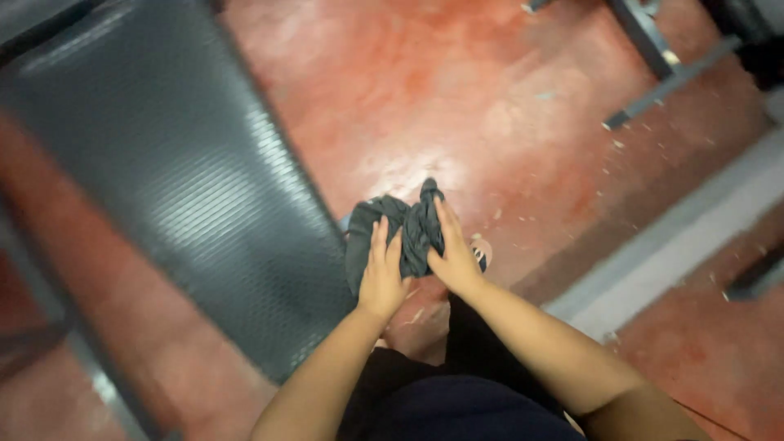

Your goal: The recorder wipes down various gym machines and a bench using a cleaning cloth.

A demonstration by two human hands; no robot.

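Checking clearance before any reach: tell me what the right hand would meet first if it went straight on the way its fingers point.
The right hand already presses the dark grey cloth; beyond it probably only red floor, though depth is unclear.

Setting: industrial workroom, likely workshop or factory floor. Evidence: red-painted concrete floor (457,98), worn and glossy, scattered with pale debris flecks; grey painted strip (678,245) running across floor like marked lane; dark ribbed metal worktop (163,180) at left with steel frame; grey metal frame legs (653,57) at top right. No domestic furnishings visible.
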